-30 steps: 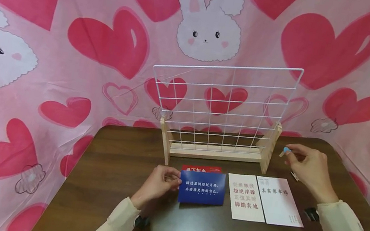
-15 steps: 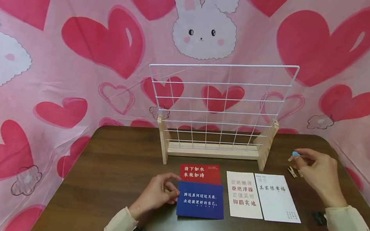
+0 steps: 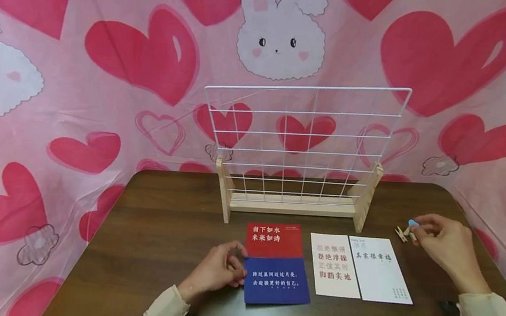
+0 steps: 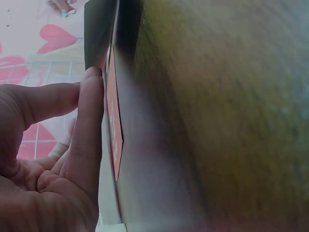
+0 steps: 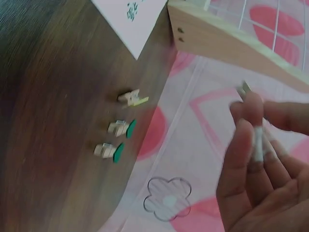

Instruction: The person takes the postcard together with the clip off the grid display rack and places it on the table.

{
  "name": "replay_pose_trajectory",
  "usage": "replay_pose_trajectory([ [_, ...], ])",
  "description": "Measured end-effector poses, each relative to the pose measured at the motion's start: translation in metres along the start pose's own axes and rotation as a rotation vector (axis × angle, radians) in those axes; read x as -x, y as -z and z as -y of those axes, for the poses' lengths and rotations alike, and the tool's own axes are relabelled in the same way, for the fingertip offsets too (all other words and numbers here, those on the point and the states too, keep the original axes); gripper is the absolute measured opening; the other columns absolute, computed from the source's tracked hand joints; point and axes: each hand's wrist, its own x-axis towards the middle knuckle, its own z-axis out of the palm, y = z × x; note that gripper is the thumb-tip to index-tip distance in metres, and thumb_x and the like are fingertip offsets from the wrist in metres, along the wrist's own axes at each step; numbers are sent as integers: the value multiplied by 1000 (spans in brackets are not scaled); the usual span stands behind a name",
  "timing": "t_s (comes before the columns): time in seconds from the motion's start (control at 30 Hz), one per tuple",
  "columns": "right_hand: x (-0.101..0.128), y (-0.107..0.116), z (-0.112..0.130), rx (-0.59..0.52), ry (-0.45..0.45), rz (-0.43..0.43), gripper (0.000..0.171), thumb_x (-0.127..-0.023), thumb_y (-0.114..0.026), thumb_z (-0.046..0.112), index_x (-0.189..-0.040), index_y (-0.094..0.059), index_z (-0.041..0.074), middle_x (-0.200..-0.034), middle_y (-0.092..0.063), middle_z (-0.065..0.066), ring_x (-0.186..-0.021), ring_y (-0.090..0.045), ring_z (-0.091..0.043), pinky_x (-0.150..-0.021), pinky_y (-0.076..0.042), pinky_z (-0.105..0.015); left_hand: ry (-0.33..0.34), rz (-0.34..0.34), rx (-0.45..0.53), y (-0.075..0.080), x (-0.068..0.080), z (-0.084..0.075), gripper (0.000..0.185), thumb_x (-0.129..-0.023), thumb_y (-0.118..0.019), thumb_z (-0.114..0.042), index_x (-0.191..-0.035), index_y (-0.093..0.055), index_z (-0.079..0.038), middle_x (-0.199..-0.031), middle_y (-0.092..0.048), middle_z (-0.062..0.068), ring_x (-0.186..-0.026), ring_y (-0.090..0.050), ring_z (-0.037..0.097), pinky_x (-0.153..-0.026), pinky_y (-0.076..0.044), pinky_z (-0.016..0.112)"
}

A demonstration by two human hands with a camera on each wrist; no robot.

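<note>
So the blue card (image 3: 277, 283) is lying flat on the table (image 3: 155, 230), front-left of the wire grid rack (image 3: 302, 132), w/ its top edge tucked just under/against the red card (image 3: 274, 239). Left hand (image 3: 216, 270) has fingertips curled onto the blue card's left edge; the left wrist view shows fingers (image 4: 87, 125) pressed along a card edge, so it looks like a light pinch to slide or square it up rather than lift it. I'd guess that's why it sits so low and flat.

Right hand (image 3: 447, 244) is off to the right near the table's far-right side, pinching a small clip with a blue tip (image 3: 413, 224) btwn thumb and fingers. Right wrist view shows the same pinch (image 5: 256, 140), plus three more spare clips (image 5: 118, 137) lying on the wood nearby, prob the supply pile, kept apart from the cards. Two white cards (image 3: 359, 267) lie side by side, touching, right of the red/blue pair.

Vs the earlier shots: the blue card was raised and covering most of the red one a sec ago, now the red is fully showing and the blue is down flat below it. Right hand has drifted outward and lower, toward the loose clips, clip still pinched.
</note>
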Motion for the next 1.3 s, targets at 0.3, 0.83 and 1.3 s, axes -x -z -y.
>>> replay_pose_trajectory([
  [0.3, 8, 8, -17, 30, -50, 242, 25, -96, -70, 10, -109, -73, -11, -75, -78, -11, -57, -68, -6, -52, -54, -21, 4, 31, -26, -4, 2, 1, 30, -89, -75, 4, -114, -59, 4, -79, -77, 18, -64, -73, 17, -55, -61, 29],
  [0.83, -4, -6, -39, 16, -161, 599, 27, -96, -67, 9, -109, -72, -14, -81, -74, -5, -69, -68, -10, -61, -61, -25, -2, 30, -142, -3, 0, 7, 21, -89, -74, 2, -107, -63, 1, -73, -75, 8, -58, -69, 10, -55, -59, 24],
  [1.3, -3, -7, -45, 30, -154, 558, 31, -98, -68, 14, -114, -70, -12, -83, -75, -4, -68, -67, -9, -60, -59, -25, -48, -18, -304, 1, -1, 3, 19, -89, -75, -8, -104, -65, -4, -67, -73, 1, -56, -67, 9, -50, -51, 24],
])
